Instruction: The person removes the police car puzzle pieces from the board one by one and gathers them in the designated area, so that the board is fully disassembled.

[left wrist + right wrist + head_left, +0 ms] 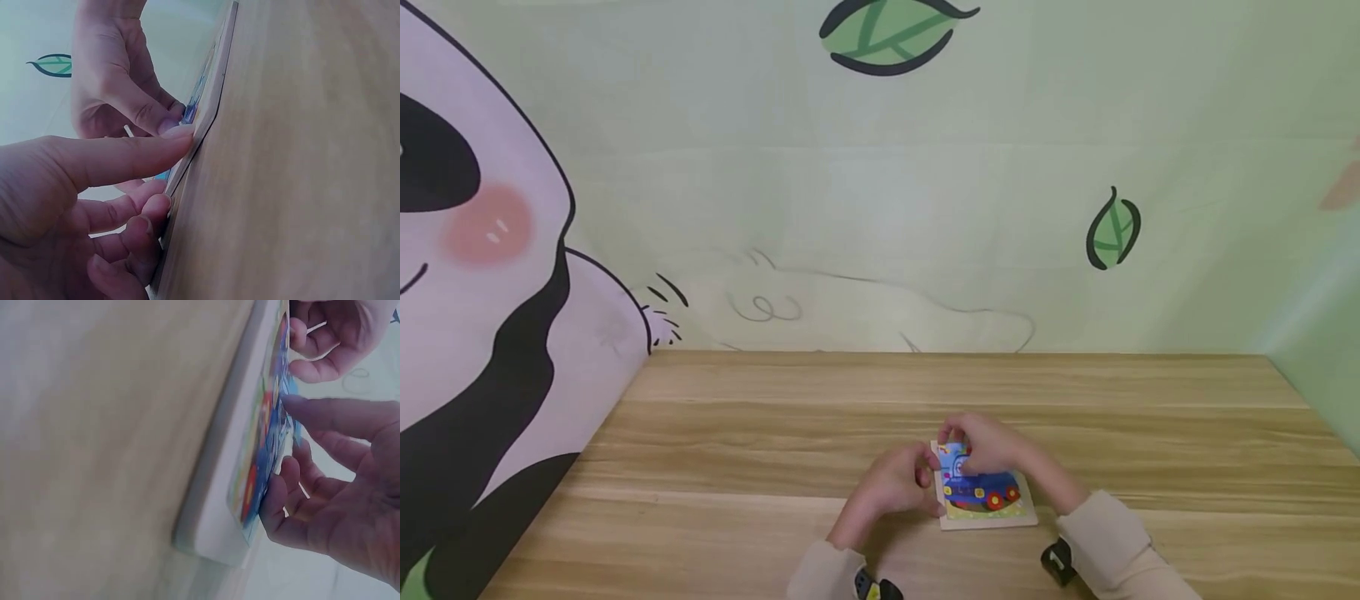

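A small wooden jigsaw puzzle board with a blue train picture lies on the table. At its left edge, my left hand holds the frame with thumb and curled fingers. My right hand reaches over the upper part of the picture. Between its thumb and fingertips, a light blue puzzle piece stands slightly proud of the surface in the right wrist view. The right hand's fingers hide part of the picture. The left wrist view shows the left thumb against the board's pale edge, close to the right thumb.
The wood-grain table extends around the board on all sides. Behind it rises a pale green wall covering with leaf drawings. A large panda picture stands along the left side.
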Action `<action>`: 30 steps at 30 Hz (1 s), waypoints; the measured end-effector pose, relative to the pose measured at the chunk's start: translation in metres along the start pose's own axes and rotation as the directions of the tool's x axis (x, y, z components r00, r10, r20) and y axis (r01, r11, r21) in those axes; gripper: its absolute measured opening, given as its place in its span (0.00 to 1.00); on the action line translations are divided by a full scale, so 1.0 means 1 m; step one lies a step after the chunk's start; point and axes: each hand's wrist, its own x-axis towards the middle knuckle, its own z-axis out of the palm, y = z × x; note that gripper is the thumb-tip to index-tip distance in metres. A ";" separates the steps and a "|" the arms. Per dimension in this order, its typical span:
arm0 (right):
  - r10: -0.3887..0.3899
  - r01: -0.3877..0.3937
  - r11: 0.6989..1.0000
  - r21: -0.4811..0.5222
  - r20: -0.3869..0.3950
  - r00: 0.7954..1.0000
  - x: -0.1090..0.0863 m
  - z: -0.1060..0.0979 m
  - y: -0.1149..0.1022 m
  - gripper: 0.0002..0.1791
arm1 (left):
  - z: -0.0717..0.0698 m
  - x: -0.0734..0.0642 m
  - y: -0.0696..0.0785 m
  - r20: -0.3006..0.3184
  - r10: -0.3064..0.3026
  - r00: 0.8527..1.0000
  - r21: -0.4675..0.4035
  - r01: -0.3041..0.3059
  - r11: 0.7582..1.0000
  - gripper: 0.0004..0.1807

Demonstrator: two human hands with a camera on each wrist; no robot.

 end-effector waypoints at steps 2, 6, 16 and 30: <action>0.006 -0.006 1.000 0.009 -0.018 1.000 -0.001 0.001 0.001 0.19 | 0.001 0.000 0.000 -0.003 -0.001 1.000 0.003 0.001 1.000 0.22; 0.017 -0.014 0.998 0.068 -0.051 0.999 -0.003 0.004 0.004 0.19 | 0.002 0.000 0.000 -0.005 -0.011 1.000 -0.004 0.011 1.000 0.22; 0.131 -0.101 0.968 0.228 -0.121 0.984 -0.004 0.005 0.011 0.20 | 0.002 0.001 -0.001 -0.019 -0.003 1.000 -0.005 0.003 1.000 0.21; 0.180 -0.113 0.932 0.345 -0.168 0.969 -0.007 -0.003 0.021 0.18 | 0.002 0.002 -0.003 -0.025 -0.006 1.000 -0.018 0.006 1.000 0.22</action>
